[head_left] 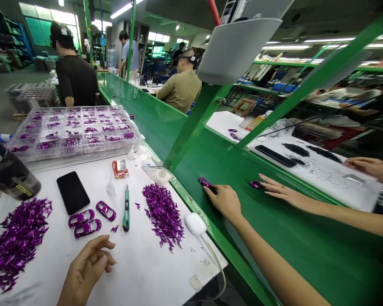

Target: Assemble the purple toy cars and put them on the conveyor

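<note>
My left hand (87,268) rests open above the white table (147,272), just below several glossy purple toy car shells (87,228). Beside them lie a green utility knife (126,208) and a black smartphone (72,193). Heaps of purple metallic slivers (162,214) lie on either side of these. Out on the green conveyor belt (306,255), my right hand (223,202) closes over a purple car shell (207,184), partly hiding it. A co-worker's hand (281,191) lies to its right, beside another purple piece (255,184).
A clear compartment tray (73,129) of purple pieces stands at the table's far end. A black tumbler (9,170) intrudes at left, and a white corded device (194,224) sits near the belt. Green steel uprights (194,127) cross the belt. People work along it.
</note>
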Available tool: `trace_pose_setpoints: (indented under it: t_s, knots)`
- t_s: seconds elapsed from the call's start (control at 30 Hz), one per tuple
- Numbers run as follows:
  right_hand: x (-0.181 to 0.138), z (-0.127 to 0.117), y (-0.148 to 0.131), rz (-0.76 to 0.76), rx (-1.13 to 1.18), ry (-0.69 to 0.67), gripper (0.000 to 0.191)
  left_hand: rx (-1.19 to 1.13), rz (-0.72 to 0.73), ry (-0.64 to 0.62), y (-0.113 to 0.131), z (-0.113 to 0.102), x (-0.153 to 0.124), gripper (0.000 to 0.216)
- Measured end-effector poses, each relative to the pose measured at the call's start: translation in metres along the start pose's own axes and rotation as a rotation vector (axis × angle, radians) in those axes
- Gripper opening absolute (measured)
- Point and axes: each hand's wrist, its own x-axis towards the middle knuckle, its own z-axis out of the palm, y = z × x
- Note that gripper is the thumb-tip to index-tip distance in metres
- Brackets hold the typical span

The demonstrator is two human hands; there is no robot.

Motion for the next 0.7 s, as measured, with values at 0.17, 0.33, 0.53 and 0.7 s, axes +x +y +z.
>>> trace_pose_setpoints:
  t_s: [0.17, 0.33, 0.53, 0.7]
  knots:
    - [-0.076, 0.001, -0.058, -0.171, 0.153, 0.114, 0.047, -0.012, 0.004, -0.069, -0.003, 0.0, 0.0, 0.045]
    - [-0.219, 0.008, -0.143, -1.119, 0.483, -0.128, 0.016, -0.249, -0.097, -0.081, -0.004, 0.005, -0.001, 0.072]
    - [-0.214, 0.012, -0.225, -1.076, 0.519, -0.517, 0.038, -0.472, -0.267, 0.025, 0.014, -0.001, 0.007, 0.096]
    - [-0.142, 0.037, -0.272, -0.594, 0.551, -0.332, 0.04, -0.42, -0.2, -0.02, 0.02, -0.007, 0.01, 0.077]
